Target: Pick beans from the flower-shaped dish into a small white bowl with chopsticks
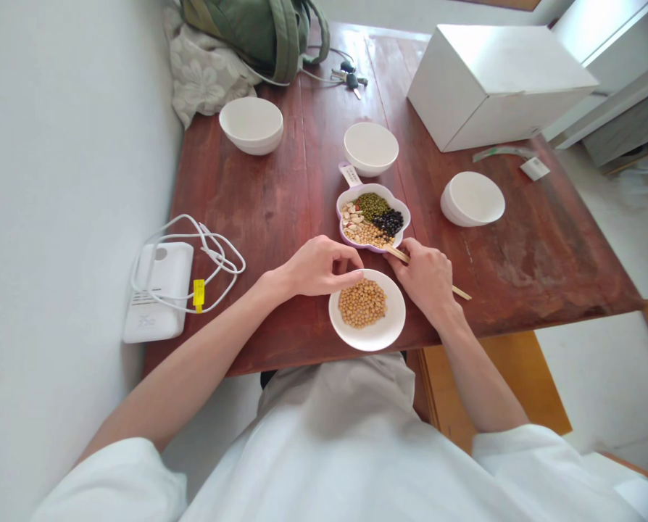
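Note:
A shallow white bowl [394, 326] with soybeans [363, 303] in it sits near the table's front edge. My left hand [324, 267] is at its far left rim, thumb and fingers closed on the edge. In my right hand [422, 272] is a pair of wooden chopsticks [462, 293], held low; their front part lies at the near rim of a flower-shaped dish [405, 217]. That dish has a lilac edge and a labelled handle. Inside are green mung beans [372, 206], black beans [389, 222], peanuts [351, 216] and more soybeans, in separate patches.
Three white bowls stand farther back: left [252, 130], middle [371, 152] and right [472, 201]. A white power bank [158, 304] with a looped cable lies left, by the wall. Behind are a green bag [248, 29], keys [351, 76] and a white box [498, 87].

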`<state>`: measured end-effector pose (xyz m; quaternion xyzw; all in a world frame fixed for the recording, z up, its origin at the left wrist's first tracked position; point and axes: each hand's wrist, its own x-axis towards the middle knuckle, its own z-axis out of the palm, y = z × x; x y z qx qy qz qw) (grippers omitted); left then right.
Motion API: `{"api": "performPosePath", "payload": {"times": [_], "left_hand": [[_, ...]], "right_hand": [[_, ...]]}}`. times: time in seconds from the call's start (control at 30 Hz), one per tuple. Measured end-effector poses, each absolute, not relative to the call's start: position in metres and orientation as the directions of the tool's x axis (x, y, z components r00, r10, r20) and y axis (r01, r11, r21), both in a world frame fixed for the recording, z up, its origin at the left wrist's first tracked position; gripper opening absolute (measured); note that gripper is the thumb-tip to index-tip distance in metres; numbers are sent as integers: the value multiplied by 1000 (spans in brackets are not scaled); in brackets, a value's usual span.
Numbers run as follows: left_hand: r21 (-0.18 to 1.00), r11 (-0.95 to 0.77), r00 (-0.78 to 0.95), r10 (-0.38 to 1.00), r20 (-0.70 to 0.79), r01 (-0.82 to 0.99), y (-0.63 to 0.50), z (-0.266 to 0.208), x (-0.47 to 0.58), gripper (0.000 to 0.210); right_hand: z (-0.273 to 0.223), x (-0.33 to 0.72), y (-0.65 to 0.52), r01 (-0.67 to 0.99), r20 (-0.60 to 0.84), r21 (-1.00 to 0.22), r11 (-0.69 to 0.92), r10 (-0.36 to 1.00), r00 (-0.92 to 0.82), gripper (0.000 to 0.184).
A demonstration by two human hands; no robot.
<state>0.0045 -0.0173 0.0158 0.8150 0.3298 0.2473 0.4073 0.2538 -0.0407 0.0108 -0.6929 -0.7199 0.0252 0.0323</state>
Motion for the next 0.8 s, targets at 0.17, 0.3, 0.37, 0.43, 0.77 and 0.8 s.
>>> {"api": "performPosePath", "payload": {"times": [0.17, 0.3, 0.37, 0.43, 0.77, 0.8], "left_hand": [[825, -454, 657, 741, 139, 337, -18, 16, 5, 20], [825, -456, 659, 739, 140, 335, -18, 16, 4, 20], [827, -454, 663, 736, 138, 331, -18, 16, 4, 21], [832, -448, 666, 734, 134, 327, -18, 16, 4, 21], [841, -417, 656, 748, 102, 345, -16, 18, 4, 28], [846, -406, 654, 751, 94, 345, -16, 19, 4, 28]], "right_hand": [[10, 256, -39, 996, 11, -68, 62, 998, -61, 27], [10, 265, -35, 989, -1, -77, 125, 992, -126, 26], [12, 272, -33, 983, -15, -96, 153, 988, -155, 26], [18, 280, -31, 972, -20, -142, 185, 982, -190, 24], [94, 276, -47, 718, 12, -463, 519, 814, -581, 16], [96, 273, -44, 702, 7, -463, 541, 794, -608, 16]]}}
